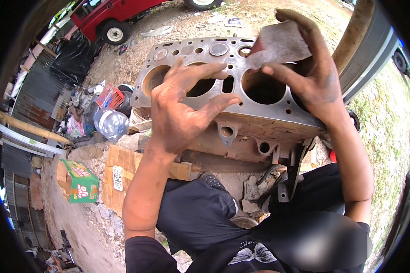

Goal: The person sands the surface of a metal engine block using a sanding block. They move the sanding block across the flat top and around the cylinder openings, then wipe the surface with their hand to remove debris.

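In front of me sits an engine block (282,110), its flat grey metal top face pierced by large round cylinder bores and smaller holes. My right hand (319,79) pinches a worn, curled piece of sandpaper (281,43), greyish with a reddish-brown underside, above the block's far right part. Over the left bores hovers my left hand (182,102), empty, thumb and fingers apart. Dark smudges mark both hands. A wide bore (264,88) shows between the hands; the right hand and the sandpaper hide part of the bore beyond it.
Left of the block lie a clear plastic jug (111,123), a red basket (109,97) and mixed litter. Nearer stand a green carton (79,182) and flattened cardboard (116,170). A red vehicle (123,11) is parked beyond. A post (357,34) rises at the right.
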`<state>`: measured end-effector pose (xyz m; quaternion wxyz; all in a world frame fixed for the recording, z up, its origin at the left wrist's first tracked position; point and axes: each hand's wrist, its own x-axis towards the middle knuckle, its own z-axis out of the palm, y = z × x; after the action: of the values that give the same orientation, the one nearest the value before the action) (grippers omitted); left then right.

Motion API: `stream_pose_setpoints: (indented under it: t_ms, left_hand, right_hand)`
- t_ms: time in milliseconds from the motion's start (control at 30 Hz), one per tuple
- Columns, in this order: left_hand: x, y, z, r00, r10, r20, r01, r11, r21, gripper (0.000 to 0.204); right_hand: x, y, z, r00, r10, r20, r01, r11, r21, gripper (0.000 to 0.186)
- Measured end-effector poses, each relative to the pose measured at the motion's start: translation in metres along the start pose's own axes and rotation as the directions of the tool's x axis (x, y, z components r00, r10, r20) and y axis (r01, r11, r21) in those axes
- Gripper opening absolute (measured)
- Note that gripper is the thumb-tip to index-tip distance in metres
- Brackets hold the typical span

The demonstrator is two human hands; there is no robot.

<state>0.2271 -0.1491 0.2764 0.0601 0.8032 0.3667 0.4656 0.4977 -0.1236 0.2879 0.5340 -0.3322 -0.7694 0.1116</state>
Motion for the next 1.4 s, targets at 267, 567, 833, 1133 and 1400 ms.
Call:
stream_pose_setpoints:
  t_ms: [267, 567, 833, 1133, 1400]
  left_hand:
    - [0.020, 0.024, 0.016, 0.934, -0.358, 0.016, 0.337, 0.863, -0.376, 0.030]
    - [0.027, 0.026, 0.024, 0.861, -0.503, 0.068, 0.457, 0.708, -0.539, 0.029]
    - [0.028, 0.024, 0.026, 0.822, -0.548, 0.153, 0.529, 0.637, -0.560, 0.023]
    - [0.043, 0.039, 0.040, 0.830, -0.530, 0.173, 0.489, 0.543, -0.683, 0.019]
    - [0.047, 0.043, 0.052, 0.789, -0.564, 0.244, 0.513, 0.386, -0.766, 0.017]
  right_hand:
    - [-0.004, -0.011, -0.011, 0.988, 0.091, 0.123, -0.108, 0.985, 0.133, 0.068]
    - [-0.001, -0.002, -0.017, 0.958, 0.131, 0.256, -0.149, 0.987, 0.055, 0.037]
    - [-0.007, -0.019, -0.017, 0.971, -0.221, 0.094, 0.240, 0.851, -0.468, 0.020]
    - [-0.004, -0.002, -0.018, 0.974, -0.226, -0.012, 0.223, 0.966, -0.132, 0.023]
    - [-0.007, 0.005, -0.029, 0.992, -0.013, 0.127, -0.007, 0.988, 0.154, 0.025]
